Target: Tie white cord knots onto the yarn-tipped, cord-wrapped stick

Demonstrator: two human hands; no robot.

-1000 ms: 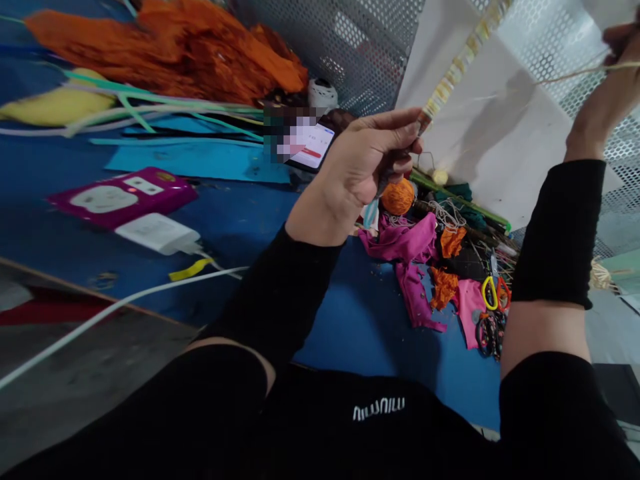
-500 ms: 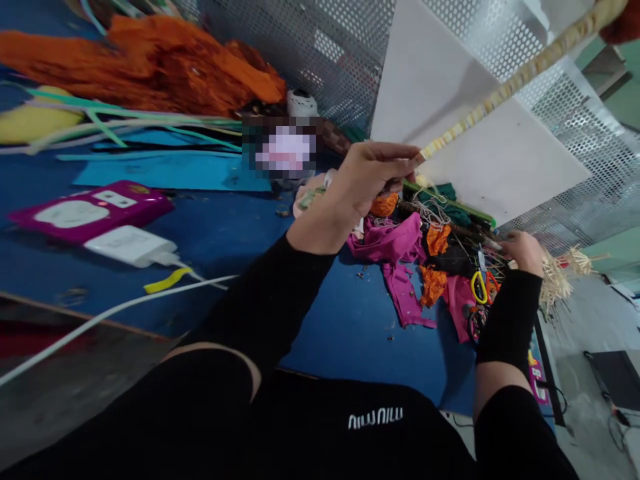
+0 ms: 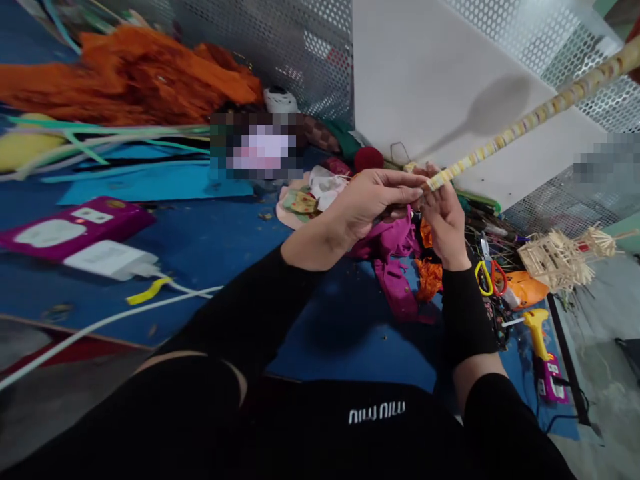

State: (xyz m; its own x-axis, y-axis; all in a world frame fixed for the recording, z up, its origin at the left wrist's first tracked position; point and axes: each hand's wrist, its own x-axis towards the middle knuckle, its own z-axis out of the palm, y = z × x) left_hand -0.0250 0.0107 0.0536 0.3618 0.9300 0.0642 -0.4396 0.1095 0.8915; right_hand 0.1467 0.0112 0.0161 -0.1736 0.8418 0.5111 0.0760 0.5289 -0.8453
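Note:
A long stick wrapped in yellow and white bands (image 3: 520, 127) slants from the upper right down to my hands. My left hand (image 3: 373, 200) pinches its lower end between thumb and fingers. My right hand (image 3: 447, 223) is closed at the same end, its fingers around the stick beside the left fingertips. Whether it also grips something small there is hidden. Under the hands lie magenta cloth (image 3: 395, 280) and orange crumpled scraps (image 3: 429, 279). Scissors with yellow and red handles (image 3: 487, 270) lie right of my right wrist.
A yellow glue gun (image 3: 537, 331) stands near the table's right edge, by a bundle of pale sticks (image 3: 557, 260). At left are a purple power strip (image 3: 75, 230), a white charger (image 3: 113, 258) with a cable, blue sheets (image 3: 165, 180) and orange crepe material (image 3: 150, 73). A white board (image 3: 415, 80) leans behind.
My right hand has moved left from the pile near the scissors up to the stick's lower end. My left hand keeps hold of the stick. The camera view has shifted slightly right.

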